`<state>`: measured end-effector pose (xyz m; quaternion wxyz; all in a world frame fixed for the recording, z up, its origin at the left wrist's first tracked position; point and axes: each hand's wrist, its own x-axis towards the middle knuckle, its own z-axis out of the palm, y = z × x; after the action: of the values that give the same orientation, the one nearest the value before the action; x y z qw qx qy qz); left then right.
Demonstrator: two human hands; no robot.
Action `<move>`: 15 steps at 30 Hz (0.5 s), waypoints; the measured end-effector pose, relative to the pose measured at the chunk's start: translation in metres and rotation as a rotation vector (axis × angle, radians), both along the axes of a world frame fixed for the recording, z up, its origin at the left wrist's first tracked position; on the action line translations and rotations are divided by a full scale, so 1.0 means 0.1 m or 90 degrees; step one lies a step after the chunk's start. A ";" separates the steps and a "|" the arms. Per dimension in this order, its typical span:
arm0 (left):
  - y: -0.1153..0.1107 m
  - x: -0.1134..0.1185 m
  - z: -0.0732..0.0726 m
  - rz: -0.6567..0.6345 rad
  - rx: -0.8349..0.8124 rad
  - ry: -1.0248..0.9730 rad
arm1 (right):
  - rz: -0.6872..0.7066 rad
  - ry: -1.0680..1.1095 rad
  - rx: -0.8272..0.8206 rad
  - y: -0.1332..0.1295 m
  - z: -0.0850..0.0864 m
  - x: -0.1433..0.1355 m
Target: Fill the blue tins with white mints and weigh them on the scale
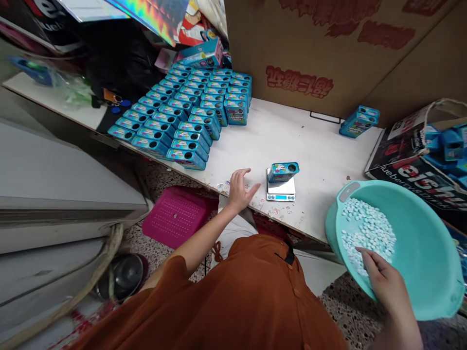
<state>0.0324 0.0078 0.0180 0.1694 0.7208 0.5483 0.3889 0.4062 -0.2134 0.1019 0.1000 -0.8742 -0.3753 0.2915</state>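
A blue tin (pixel 283 172) stands on a small silver scale (pixel 280 191) near the table's front edge. To the left of the scale, my left hand (pixel 241 191) rests at the edge with fingers apart and nothing in it. My right hand (pixel 383 277) reaches over the near rim of a turquoise tub (pixel 423 243). Its index finger and thumb are near the small white candies (pixel 368 231); the other fingers are curled and whatever they hold, if anything, is hidden. Many similar blue tins (pixel 189 102) stand in close rows on the left part of the table.
Two more tins (pixel 359 121) stand at the back right, beside a large cardboard box (pixel 299 53). An open carton (pixel 404 165) with blue tins is behind the tub. A pink stool (pixel 175 216) and a metal pot (pixel 126 277) are on the floor at left.
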 end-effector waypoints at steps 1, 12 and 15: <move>0.04 0.10 0.03 -0.023 0.001 -0.002 | -0.003 0.000 0.007 0.00 0.00 0.00; 0.31 1.21 1.08 -0.402 0.079 -0.017 | -0.007 0.038 0.138 0.03 0.02 -0.19; 0.21 1.56 1.39 -0.571 0.155 0.032 | 0.007 0.044 0.162 0.06 0.06 -0.24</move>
<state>0.1885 0.0292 0.1571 0.2216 0.9105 0.1364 0.3213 0.3819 -0.2078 0.1076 0.2210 -0.8420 -0.4102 0.2718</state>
